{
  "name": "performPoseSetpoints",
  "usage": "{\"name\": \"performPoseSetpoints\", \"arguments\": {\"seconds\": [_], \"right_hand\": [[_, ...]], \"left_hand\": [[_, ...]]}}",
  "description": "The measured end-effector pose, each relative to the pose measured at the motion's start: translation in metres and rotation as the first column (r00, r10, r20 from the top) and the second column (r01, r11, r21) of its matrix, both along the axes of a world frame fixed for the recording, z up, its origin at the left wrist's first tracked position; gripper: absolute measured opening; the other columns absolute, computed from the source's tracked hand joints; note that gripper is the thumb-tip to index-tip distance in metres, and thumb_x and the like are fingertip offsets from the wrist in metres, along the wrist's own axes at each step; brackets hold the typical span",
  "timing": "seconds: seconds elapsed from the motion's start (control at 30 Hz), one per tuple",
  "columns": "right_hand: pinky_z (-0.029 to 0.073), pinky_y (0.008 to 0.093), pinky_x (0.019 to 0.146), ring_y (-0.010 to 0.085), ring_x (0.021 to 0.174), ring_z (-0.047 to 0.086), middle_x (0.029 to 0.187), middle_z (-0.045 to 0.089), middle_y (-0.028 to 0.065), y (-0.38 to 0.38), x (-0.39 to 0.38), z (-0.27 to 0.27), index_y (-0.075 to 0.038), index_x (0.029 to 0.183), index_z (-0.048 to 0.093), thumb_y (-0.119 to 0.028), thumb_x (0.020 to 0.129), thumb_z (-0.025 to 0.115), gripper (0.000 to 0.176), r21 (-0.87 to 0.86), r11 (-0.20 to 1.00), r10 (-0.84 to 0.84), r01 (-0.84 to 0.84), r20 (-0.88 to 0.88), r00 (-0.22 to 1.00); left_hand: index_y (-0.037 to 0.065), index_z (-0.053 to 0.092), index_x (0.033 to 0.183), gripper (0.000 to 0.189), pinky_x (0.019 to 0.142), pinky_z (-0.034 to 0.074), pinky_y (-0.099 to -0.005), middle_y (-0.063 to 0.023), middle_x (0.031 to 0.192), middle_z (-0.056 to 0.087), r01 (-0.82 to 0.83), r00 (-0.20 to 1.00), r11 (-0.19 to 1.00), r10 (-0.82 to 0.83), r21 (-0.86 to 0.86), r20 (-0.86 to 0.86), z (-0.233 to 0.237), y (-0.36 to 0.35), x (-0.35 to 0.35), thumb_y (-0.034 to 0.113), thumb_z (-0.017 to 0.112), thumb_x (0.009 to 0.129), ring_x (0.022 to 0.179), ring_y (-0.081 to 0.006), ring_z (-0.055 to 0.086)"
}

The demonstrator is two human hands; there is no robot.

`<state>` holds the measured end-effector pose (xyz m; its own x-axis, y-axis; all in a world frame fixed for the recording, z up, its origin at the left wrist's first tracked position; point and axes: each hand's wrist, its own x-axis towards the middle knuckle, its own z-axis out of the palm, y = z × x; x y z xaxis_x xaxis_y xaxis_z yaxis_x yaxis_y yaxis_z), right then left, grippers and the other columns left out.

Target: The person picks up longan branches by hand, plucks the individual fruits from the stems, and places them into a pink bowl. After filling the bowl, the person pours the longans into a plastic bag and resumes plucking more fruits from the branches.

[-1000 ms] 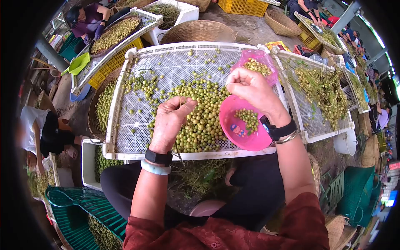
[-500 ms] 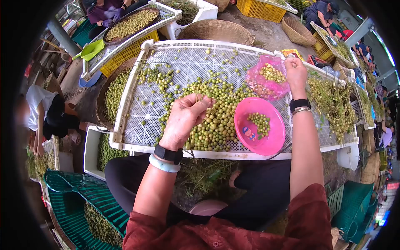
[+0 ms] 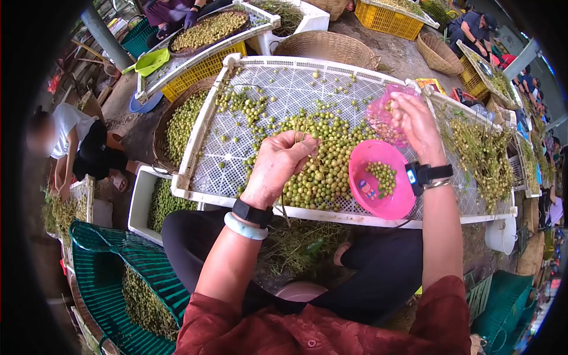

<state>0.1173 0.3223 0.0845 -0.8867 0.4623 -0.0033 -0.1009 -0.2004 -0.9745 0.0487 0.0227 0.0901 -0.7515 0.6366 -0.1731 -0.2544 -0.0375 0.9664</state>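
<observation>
My left hand is closed in a pinch on a thin green stem above a heap of small round green-yellow fruits. They lie on a white mesh tray. Over a pink plastic bag, my right hand has its fingers loosely bent and apart, palm turned inward. Fruits show inside the bag, though my hand partly covers it. Just below stands a pink bowl with a small cluster of green fruits inside.
Fruit-bearing stems lie on the tray's right side. A white bin and a green basket with fruit stand at left. Wicker baskets and yellow crates are behind. Another person sits at far left.
My right hand has gone from closed fingers beside the bag to loosely opened fingers over it. My left hand keeps its pinch on the stem. The whole view has shifted slightly.
</observation>
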Motion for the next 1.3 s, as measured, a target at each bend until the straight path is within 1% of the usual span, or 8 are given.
{"name": "performPoseSetpoints", "arguments": {"seconds": [0.13,0.37,0.67,0.73,0.9,1.03,1.13,1.3], "right_hand": [[0.046,0.0215,0.054,0.0069,0.063,0.053,0.081,0.057,0.0013,-0.082,0.016,0.004,-0.001,0.105,0.06,-0.019,0.093,0.055,0.023,-0.118,0.961,0.259,-0.251,0.062,0.964],[0.04,0.0175,0.049,0.0027,0.054,0.048,0.068,0.057,-0.004,-0.148,0.011,0.016,-0.002,0.093,0.063,-0.014,0.088,0.063,0.014,0.405,0.855,0.331,-0.325,0.056,0.942],[0.04,0.0182,0.05,0.0047,0.059,0.048,0.076,0.054,-0.0001,-0.149,0.018,0.002,-0.001,0.104,0.056,-0.013,0.093,0.054,0.016,-0.264,0.898,0.355,-0.352,-0.039,0.934],[0.041,0.0186,0.051,0.0054,0.063,0.05,0.081,0.056,0.0015,-0.154,0.022,-0.003,-0.001,0.106,0.055,-0.015,0.093,0.054,0.019,-0.334,0.882,0.355,-0.334,0.003,0.935],[0.042,0.0192,0.052,0.0065,0.066,0.053,0.084,0.058,0.0036,-0.174,0.024,0.004,-0.001,0.103,0.055,-0.01,0.091,0.057,0.016,-0.165,0.899,0.406,-0.406,-0.038,0.913],[0.037,0.0179,0.045,0.0045,0.055,0.047,0.075,0.057,0.0018,-0.169,0.018,-0.003,-0.001,0.092,0.056,-0.009,0.09,0.059,0.009,-0.121,0.926,0.362,-0.358,0.008,0.932],[0.035,0.0173,0.043,0.0038,0.054,0.045,0.074,0.056,0.0016,-0.167,0.016,0.001,-0.002,0.09,0.056,-0.009,0.09,0.059,0.008,-0.086,0.957,0.28,-0.275,0.042,0.959],[0.032,0.0171,0.04,0.0033,0.052,0.045,0.071,0.056,0.0025,-0.168,0.018,0.007,-0.004,0.086,0.052,-0.01,0.091,0.056,0.009,-0.051,0.963,0.27,-0.265,0.11,0.957]], "left_hand": [[0.003,0.064,0.084,0.013,0.047,0.027,-0.0164,0.0054,0.063,0.052,0.015,1.0,1.0,-0.015,0.018,0.019,0.002,-0.002,0.006,0.016,0.061,0.087,0.051,-0.0012,0.038],[0.004,0.062,0.075,0.012,0.046,0.025,-0.0183,0.0047,0.06,0.051,0.058,0.993,0.998,-0.061,-0.04,-0.098,0.007,-0.009,0.015,0.011,0.061,0.085,0.051,-0.0017,0.038],[0.0,0.061,0.089,0.013,0.051,0.039,-0.0191,-0.0034,0.074,0.061,-0.035,0.986,0.966,-0.009,0.258,0.167,0.007,-0.02,0.014,0.012,0.059,0.089,0.057,-0.0069,0.051],[-0.001,0.06,0.092,0.013,0.056,0.045,-0.0212,-0.004,0.077,0.061,-0.056,0.985,0.96,0.007,0.275,0.174,0.003,-0.021,0.01,0.012,0.056,0.091,0.061,-0.0086,0.055],[0.001,0.06,0.094,0.013,0.064,0.051,-0.0222,-0.0035,0.079,0.062,-0.118,0.981,0.955,0.069,0.274,0.182,-0.002,-0.02,0.008,0.011,0.054,0.092,0.066,-0.0096,0.059],[0.002,0.061,0.097,0.013,0.067,0.047,-0.0202,-0.0008,0.079,0.061,-0.061,0.997,0.979,0.049,0.195,0.062,0.0,-0.021,0.012,0.013,0.057,0.091,0.067,-0.0074,0.056],[0.001,0.062,0.1,0.018,0.069,0.046,-0.0188,-0.0009,0.081,0.063,0.027,0.988,1.0,-0.027,-0.001,-0.149,0.01,-0.028,0.016,0.015,0.061,0.089,0.071,-0.0059,0.056],[0.001,0.068,0.089,0.015,0.066,0.048,-0.0235,-0.0015,0.078,0.067,-0.065,0.917,0.998,0.056,-0.008,-0.395,-0.006,-0.019,0.015,0.013,0.07,0.081,0.07,-0.0053,0.057]]}}
